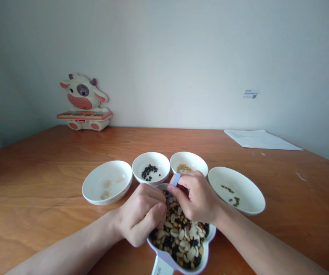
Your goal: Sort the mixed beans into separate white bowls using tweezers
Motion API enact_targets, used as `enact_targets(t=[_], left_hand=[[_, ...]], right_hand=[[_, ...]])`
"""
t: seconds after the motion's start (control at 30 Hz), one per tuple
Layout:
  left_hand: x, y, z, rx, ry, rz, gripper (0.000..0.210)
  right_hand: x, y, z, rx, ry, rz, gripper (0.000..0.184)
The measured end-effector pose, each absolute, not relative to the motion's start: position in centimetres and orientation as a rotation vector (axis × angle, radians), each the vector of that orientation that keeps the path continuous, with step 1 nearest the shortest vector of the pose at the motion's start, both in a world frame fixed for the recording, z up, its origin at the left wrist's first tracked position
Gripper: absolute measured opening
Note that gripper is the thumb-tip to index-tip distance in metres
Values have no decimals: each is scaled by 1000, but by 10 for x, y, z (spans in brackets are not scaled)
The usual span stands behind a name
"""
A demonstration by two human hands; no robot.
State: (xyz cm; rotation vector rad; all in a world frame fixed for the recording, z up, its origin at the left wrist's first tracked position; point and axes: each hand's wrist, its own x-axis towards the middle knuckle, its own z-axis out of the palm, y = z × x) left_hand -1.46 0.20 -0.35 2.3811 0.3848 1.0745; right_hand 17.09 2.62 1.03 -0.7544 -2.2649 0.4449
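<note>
My right hand (197, 194) pinches purple tweezers (176, 179) between thumb and fingers. Their tip points down into a white and lilac scalloped container (210, 238). Mixed peanuts (184, 244), black beans, yellow beans and small green beans fill it. My left hand (144, 214) is closed over the container's left side, beside the tweezers' tip; whatever its fingers hold is hidden. Behind the hands stand white bowls: one with a few peanuts (107, 185), one with black beans (149, 172), one with yellow beans (183, 168), and one at right with green beans (234, 200).
On the wooden table (38, 183), a cow-shaped toy keyboard (84, 105) stands at the back left against the wall. White paper (261, 139) lies at the back right. A small label (250, 94) is stuck on the wall. The container's labelled handle (162, 266) points towards me.
</note>
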Motion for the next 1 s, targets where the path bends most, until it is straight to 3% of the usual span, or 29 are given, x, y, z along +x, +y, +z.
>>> enact_targets(t=[1.0], left_hand=[[-14,1,-2,2381,398,1083,55]], right_hand=[[170,28,12,-721,-2230,441,25]])
